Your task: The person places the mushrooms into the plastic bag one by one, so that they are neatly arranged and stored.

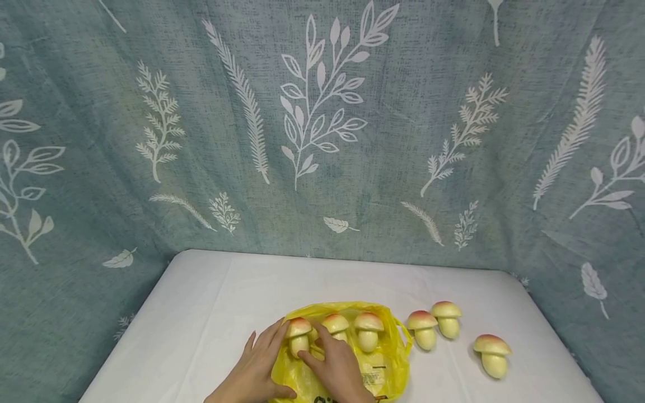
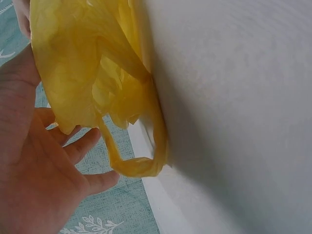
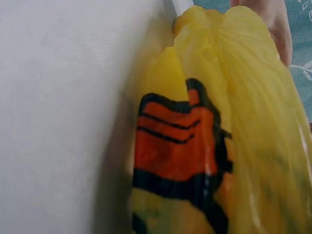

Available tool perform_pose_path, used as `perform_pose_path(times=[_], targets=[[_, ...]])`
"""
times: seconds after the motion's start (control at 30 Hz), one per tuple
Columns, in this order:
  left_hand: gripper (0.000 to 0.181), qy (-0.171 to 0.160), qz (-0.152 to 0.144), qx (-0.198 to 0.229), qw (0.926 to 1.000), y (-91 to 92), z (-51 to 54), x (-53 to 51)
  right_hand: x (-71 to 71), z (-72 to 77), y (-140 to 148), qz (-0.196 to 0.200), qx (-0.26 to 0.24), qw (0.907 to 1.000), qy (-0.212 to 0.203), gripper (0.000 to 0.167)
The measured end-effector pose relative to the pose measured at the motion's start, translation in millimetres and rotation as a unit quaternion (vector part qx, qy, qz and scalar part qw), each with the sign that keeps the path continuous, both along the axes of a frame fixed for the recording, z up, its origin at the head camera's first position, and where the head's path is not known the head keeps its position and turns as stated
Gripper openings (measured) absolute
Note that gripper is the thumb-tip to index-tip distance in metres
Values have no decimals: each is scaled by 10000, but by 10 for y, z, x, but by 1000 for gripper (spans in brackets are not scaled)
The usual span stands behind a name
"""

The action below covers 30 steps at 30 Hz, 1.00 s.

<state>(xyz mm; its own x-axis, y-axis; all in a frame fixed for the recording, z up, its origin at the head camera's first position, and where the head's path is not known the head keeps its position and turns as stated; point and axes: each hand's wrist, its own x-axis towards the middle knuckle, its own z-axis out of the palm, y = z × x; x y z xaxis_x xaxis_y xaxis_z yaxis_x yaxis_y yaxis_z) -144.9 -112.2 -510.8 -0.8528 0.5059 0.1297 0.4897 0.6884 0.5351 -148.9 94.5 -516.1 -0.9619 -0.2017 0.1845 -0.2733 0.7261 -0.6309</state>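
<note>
In the head view a toy mushroom [image 1: 299,338] with a red-tinged cap and pale yellow stem sits on a yellow plastic bag [image 1: 398,369], between the two hands. My right hand [image 1: 339,364] holds it from the right, index finger by the cap and thumb at the stem's lower end. On the other side my left hand [image 1: 258,362] rests along the bag's left edge, its fingers stretched out beside the cap. The left wrist view shows those fingers spread near a bag handle [image 2: 131,165]. Two more toy mushrooms [image 1: 369,331] [image 1: 336,324] lie on the bag.
Three toy mushrooms [image 1: 423,330] [image 1: 447,319] [image 1: 493,355] lie on the white table [image 1: 242,291] to the bag's right. A green curtain [image 1: 322,212] with white leaf prints hangs behind the table. Orange and black printing [image 3: 173,141] marks the bag in the right wrist view.
</note>
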Motion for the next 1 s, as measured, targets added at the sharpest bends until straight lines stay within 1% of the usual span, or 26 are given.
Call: perform_pose_path(times=[0.23, 0.4, 0.6, 0.73, 0.9, 1.0], targets=[[126, 51, -19, 54, 10000, -10, -15, -10, 45, 26, 80, 0, -35, 10000, 80, 65], [126, -4, 12, 35, 10000, -8, -13, -19, 96, 80, 153, -150, -229, 9995, -172, 68], [126, -86, 16, 29, 10000, -11, -1, -26, 147, 202, 297, -365, -692, 9960, -426, 70], [127, -81, 7, 53, 10000, -9, -12, -26, 197, 322, 421, -614, -796, 9937, -493, 69], [128, -108, -9, 81, 9999, -9, -14, -28, 262, 437, 626, -994, -838, 9913, -226, 61], [127, -157, -21, 80, 9998, -9, -10, -32, 287, 483, 780, -1314, -813, 9879, -123, 60]])
